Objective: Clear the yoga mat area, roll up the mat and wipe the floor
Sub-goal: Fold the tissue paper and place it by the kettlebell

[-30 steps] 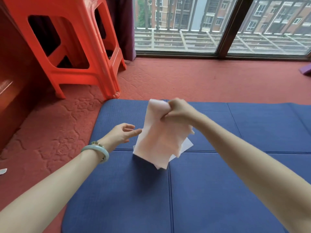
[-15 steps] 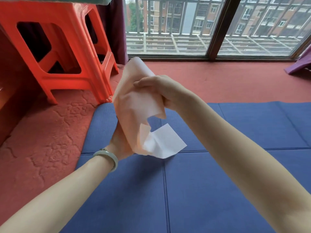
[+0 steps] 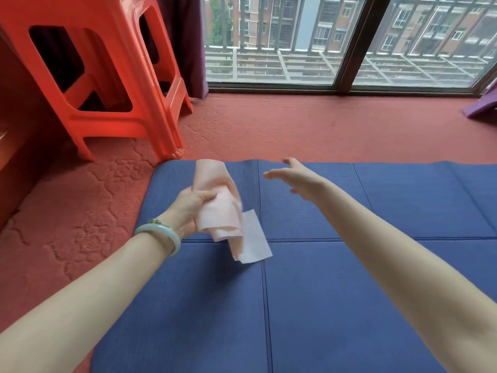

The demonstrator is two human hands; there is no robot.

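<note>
1. The left hand (image 3: 188, 208) is gripping a soft, pale pink cloth (image 3: 219, 203), fingers curled round its middle; the cloth is bunching into loose folds above and below the fist, and a flat white rectangular tag or sheet (image 3: 254, 238) is hanging at its lower end (whether it is sewn to the cloth cannot be told).
2. The right hand (image 3: 298, 179) is hovering over the mat with fingers spread and straight, holding nothing, just right of the cloth and apart from it.
3. The blue yoga mat (image 3: 322, 292) is lying flat and unrolled on the floor, its finely ribbed surface crossed by straight fold creases forming rectangular panels.
4. The red floor covering (image 3: 309, 130) is showing an embossed, crackle-like pattern.
5. A glossy orange plastic stool (image 3: 107, 76) is standing just off the mat's far left corner.
6. A pale green bangle (image 3: 164, 232) is sitting on the left wrist.
7. A purple object (image 3: 481, 106) is lying at the far right edge, near the glass window (image 3: 295, 49).
</note>
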